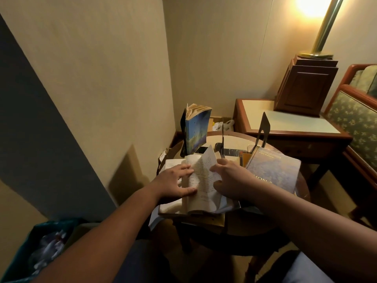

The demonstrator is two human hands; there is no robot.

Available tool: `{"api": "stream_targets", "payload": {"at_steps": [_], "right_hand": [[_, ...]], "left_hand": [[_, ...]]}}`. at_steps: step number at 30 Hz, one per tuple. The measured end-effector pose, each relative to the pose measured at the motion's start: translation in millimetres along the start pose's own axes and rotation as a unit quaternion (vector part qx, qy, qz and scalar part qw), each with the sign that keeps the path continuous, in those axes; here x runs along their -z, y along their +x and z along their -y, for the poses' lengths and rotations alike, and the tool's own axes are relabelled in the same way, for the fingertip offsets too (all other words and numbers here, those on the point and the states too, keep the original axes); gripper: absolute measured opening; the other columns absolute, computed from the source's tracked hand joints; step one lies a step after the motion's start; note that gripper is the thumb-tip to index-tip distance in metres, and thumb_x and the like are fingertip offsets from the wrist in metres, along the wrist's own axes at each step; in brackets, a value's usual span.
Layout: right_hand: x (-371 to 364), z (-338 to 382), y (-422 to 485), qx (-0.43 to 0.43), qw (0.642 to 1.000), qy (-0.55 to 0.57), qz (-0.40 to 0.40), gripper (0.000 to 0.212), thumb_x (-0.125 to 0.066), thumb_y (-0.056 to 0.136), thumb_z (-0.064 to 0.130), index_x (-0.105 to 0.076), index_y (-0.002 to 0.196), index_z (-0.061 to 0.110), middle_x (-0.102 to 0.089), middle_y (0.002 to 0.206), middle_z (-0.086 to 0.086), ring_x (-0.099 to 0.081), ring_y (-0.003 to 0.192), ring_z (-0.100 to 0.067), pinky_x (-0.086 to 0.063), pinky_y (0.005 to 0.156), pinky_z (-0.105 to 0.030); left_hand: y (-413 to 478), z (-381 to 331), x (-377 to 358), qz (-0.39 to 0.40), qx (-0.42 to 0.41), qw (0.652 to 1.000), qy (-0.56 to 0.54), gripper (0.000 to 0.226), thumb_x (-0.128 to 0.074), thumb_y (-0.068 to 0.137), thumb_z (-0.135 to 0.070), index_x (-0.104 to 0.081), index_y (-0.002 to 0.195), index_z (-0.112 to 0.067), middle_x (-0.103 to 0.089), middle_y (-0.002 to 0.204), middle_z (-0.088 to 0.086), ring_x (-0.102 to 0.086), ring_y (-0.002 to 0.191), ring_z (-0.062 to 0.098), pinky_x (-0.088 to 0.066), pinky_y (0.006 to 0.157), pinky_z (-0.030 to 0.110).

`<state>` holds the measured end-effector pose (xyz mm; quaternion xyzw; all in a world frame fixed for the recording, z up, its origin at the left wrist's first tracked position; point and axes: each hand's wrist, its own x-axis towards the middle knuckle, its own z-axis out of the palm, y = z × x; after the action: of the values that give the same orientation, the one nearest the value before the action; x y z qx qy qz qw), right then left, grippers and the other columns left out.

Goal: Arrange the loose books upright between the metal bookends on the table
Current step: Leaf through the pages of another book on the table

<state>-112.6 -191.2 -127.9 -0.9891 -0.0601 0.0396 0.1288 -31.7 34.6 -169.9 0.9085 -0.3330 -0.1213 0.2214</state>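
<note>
Open book (201, 180) flat on table (234, 142). Left hand (175, 180) presses its left page, fingers straight; right hand (231, 178) pinches its raised pages. Behind it, blue book (195, 131) stands against bookend (183, 139); big book (273, 170) lies just right.

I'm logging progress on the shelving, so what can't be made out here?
Head view:
- Title of the open book: hidden beneath its own pages.
- Most of the left bookend: behind the upright blue book.
- The lower books under the large grey book: only edges show.
- Whether the right hand pinches a page: blurred.
- Page print: too small.
</note>
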Motion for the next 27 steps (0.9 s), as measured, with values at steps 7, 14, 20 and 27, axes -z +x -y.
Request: {"api": "stream_targets", "payload": {"at_steps": [7, 14, 20, 27], "right_hand": [[-4.4, -21.2, -9.4, 0.030, 0.990, -0.096, 0.097, 0.064, -0.053, 0.094, 0.048, -0.028, 0.153, 0.039, 0.018, 0.165, -0.005, 0.019, 0.150, -0.031, -0.002, 0.119, -0.055], [-6.8, -23.4, -18.2, 0.097, 0.973, -0.182, 0.103, 0.062, -0.041, 0.099, 0.048, -0.019, 0.157, 0.038, 0.030, 0.161, -0.001, 0.036, 0.143, -0.027, 0.020, 0.116, -0.052], [-6.2, -17.9, -21.3, 0.115, 0.958, -0.197, 0.176, 0.066, -0.037, 0.103, 0.045, -0.006, 0.159, 0.033, 0.002, 0.167, 0.008, 0.016, 0.151, -0.017, 0.025, 0.108, -0.048], [-4.7, -14.9, -33.9, 0.140, 0.953, -0.177, 0.204, 0.069, -0.030, 0.100, 0.061, -0.007, 0.159, 0.031, 0.000, 0.165, 0.012, 0.012, 0.151, -0.015, 0.021, 0.113, -0.054]], "left_hand": [[0.0, -2.9, 2.0, 0.090, -0.006, 0.996, 0.009, 0.105, -0.066, 0.071, -0.074, -0.020, 0.156, -0.033, -0.007, 0.164, -0.015, -0.009, 0.151, 0.013, -0.009, 0.120, 0.043], [4.5, -1.5, -11.0, 0.083, 0.003, 0.994, 0.066, 0.120, -0.042, 0.056, -0.098, -0.015, 0.156, -0.037, -0.001, 0.164, -0.016, -0.004, 0.152, 0.020, -0.005, 0.122, 0.051], [7.3, -10.1, -14.0, 0.093, 0.015, 0.987, 0.128, 0.103, -0.051, 0.072, -0.084, -0.009, 0.156, -0.039, 0.005, 0.164, -0.015, 0.001, 0.152, 0.023, 0.001, 0.119, 0.054], [10.2, -5.2, -19.4, 0.090, 0.015, 0.989, 0.119, 0.122, -0.031, 0.051, -0.103, -0.008, 0.155, -0.042, 0.007, 0.163, -0.018, 0.004, 0.152, 0.022, 0.003, 0.119, 0.054]]}}
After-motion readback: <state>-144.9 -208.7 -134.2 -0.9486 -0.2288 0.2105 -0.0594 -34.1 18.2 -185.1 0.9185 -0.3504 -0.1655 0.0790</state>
